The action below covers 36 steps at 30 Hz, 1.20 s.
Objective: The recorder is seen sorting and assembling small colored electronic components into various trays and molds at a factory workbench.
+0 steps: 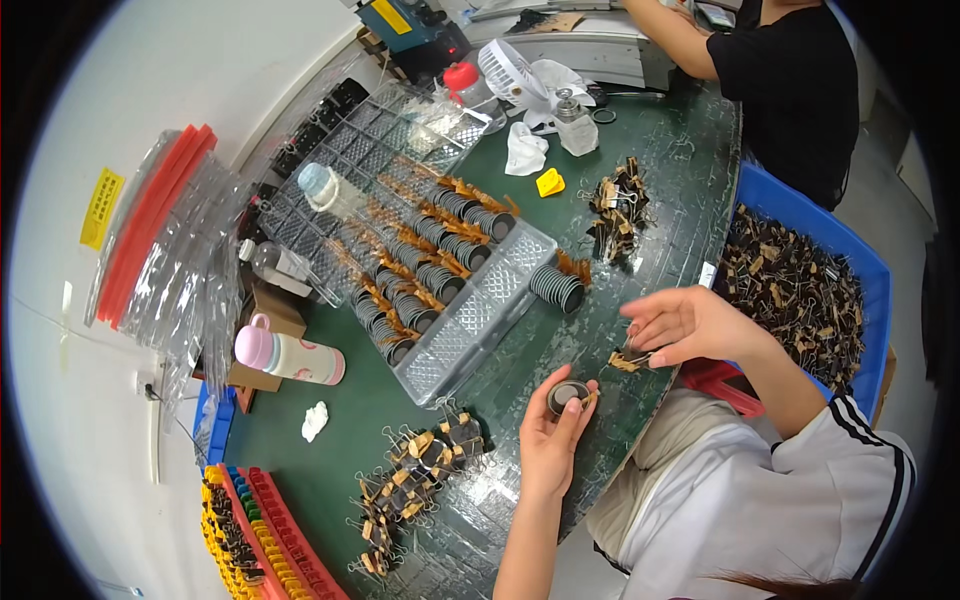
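My left hand [550, 440] is closed round a round grey disc [568, 396] with a dark rim, held flat between thumb and fingers over the green table. Just to the right and a little farther off, my right hand [690, 325] pinches a black binder clip [630, 358] with tan padding at its jaws; the fingers partly hide it. Beyond my hands a row of grey discs with orange-brown tabs [556, 288] lies beside a clear plastic tray [470, 310]. More rows of such discs [440, 280] fill part of that tray.
Piles of binder clips lie at the near left [420, 470] and far right [618, 210]. A blue bin [875, 300] of clips stands at the right. Also around are a bottle [290, 352], a white fan [512, 75], racks of coloured clips [265, 530] and another person [785, 90].
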Available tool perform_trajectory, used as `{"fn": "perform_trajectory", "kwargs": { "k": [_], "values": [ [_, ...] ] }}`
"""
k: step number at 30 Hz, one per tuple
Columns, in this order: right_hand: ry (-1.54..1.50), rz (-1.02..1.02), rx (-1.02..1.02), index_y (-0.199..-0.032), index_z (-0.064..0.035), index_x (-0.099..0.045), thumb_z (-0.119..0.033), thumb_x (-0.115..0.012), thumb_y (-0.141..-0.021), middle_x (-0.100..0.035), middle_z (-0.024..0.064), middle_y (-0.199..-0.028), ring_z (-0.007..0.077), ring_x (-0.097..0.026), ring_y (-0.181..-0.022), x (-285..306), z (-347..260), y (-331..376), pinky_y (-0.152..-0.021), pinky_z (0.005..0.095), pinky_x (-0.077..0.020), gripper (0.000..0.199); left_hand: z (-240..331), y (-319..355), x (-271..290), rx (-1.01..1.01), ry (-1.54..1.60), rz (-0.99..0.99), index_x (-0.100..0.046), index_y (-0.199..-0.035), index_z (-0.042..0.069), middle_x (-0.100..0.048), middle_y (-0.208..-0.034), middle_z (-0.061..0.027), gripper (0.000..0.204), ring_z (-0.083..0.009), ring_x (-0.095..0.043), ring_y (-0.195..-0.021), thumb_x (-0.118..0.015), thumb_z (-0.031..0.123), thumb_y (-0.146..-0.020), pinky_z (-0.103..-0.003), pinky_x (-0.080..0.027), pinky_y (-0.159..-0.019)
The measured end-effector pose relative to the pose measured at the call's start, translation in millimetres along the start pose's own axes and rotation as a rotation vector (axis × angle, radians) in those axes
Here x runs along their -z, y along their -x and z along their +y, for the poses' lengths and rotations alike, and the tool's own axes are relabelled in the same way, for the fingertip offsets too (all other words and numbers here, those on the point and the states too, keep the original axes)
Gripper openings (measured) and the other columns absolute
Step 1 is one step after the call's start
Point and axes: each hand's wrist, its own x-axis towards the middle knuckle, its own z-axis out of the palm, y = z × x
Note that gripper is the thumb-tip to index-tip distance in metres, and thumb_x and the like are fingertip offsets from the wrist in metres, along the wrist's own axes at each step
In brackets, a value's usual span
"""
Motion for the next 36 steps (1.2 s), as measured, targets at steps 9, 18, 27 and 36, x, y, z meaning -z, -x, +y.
{"fn": "perform_trajectory", "kwargs": {
  "k": [9, 18, 27, 36],
  "values": [
    [-0.280, 0.142, 0.037, -0.116, 0.0055, -0.056, -0.002, -0.062, -0.086, -0.064, 0.0138, -0.105, 0.0203, -0.063, -0.099, -26.8, 33.8, -7.0, -0.086, 0.0326, -0.0525, 0.031, 5.5, 2.0, 3.5, -0.093, -0.043, 0.125, -0.045, -0.127, -0.001, -0.057, -0.105, -0.0096, 0.039, -0.0160, -0.060, -0.097, -0.055, 0.001, -0.090, -0.035, -0.054, -0.089],
    [-0.315, 0.158, 0.006, -0.108, 0.0075, -0.057, -0.005, -0.062, -0.087, -0.064, 0.0146, -0.099, 0.0205, -0.065, -0.092, -46.0, 36.5, -10.9, -0.083, 0.0343, -0.0551, 0.025, 7.8, 3.1, -0.7, -0.146, -0.052, 0.143, -0.049, -0.124, -0.002, -0.058, -0.104, -0.0100, 0.038, -0.0166, -0.060, -0.097, -0.060, 0.000, -0.087, -0.033, -0.057, -0.084],
    [-0.309, 0.161, -0.004, -0.107, 0.0073, -0.058, -0.006, -0.063, -0.087, -0.063, 0.0143, -0.099, 0.0208, -0.065, -0.091, -47.0, 34.5, -12.8, -0.082, 0.0335, -0.0556, 0.025, 5.6, 3.5, -0.3, -0.180, -0.111, 0.114, -0.050, -0.122, -0.004, -0.059, -0.108, -0.0123, 0.038, -0.0187, -0.060, -0.100, -0.061, -0.001, -0.086, -0.035, -0.056, -0.085],
    [-0.291, 0.167, 0.021, -0.107, 0.0073, -0.057, -0.005, -0.063, -0.087, -0.063, 0.0136, -0.099, 0.0208, -0.065, -0.091, -49.9, 36.1, -12.1, -0.081, 0.0327, -0.0557, 0.024, 2.1, 2.1, 1.5, -0.200, -0.183, 0.119, -0.050, -0.123, -0.005, -0.059, -0.108, -0.0126, 0.039, -0.0187, -0.060, -0.100, -0.062, 0.000, -0.086, -0.036, -0.056, -0.086]
  ]
}}
